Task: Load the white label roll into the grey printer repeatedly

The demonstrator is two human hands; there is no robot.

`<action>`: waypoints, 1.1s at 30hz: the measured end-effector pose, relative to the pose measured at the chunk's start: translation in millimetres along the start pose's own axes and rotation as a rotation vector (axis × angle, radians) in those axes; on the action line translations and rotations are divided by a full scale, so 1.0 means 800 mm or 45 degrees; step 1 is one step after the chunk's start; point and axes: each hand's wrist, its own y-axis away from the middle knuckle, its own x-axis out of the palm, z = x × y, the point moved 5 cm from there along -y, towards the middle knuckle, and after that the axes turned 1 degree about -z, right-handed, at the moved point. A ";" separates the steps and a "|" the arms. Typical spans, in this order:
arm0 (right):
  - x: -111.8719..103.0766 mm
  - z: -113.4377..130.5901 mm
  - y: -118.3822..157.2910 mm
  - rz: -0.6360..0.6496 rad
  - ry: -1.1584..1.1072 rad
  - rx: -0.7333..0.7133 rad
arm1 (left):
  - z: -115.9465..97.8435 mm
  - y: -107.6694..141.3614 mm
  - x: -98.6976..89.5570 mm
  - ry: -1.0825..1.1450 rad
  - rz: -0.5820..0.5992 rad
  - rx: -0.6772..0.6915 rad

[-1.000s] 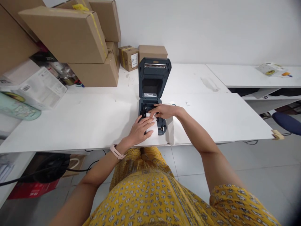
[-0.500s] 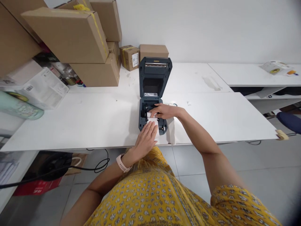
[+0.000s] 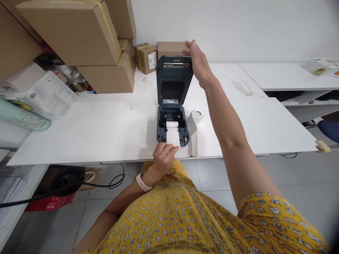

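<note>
A dark blue label printer point(image 3: 159, 132) stands on the white table with its lid point(image 3: 174, 79) raised. Inside it lies a white paper roll point(image 3: 172, 124), and its paper strip point(image 3: 173, 135) runs out over the front edge. My left hand point(image 3: 164, 157) pinches the strip's end at the front of the printer, fingers closed. At the lid's upper right corner is my right hand point(image 3: 200, 65), fingers apart and slightly blurred, touching or very near the lid edge and holding nothing.
Right of the printer sits another paper roll point(image 3: 197, 114) with its strip hanging to the front edge of the table point(image 3: 106, 141). Cardboard boxes point(image 3: 106, 79) are stacked at the back left, beside a white box point(image 3: 50, 95) and a green bottle point(image 3: 26, 118).
My right hand has left the roll inside the printer and risen to the lid's top corner. My left hand has shifted toward me, from lying flat on the strip to pinching its end.
</note>
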 end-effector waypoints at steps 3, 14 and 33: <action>0.007 0.001 0.010 0.059 -0.072 0.051 | -0.003 0.010 -0.003 -0.032 -0.014 -0.014; 0.028 0.069 0.293 0.092 0.100 0.171 | 0.061 -0.004 -0.046 0.600 -0.439 -0.674; 0.072 0.000 0.379 -0.170 -0.282 0.866 | 0.094 -0.023 0.032 1.198 0.040 -1.138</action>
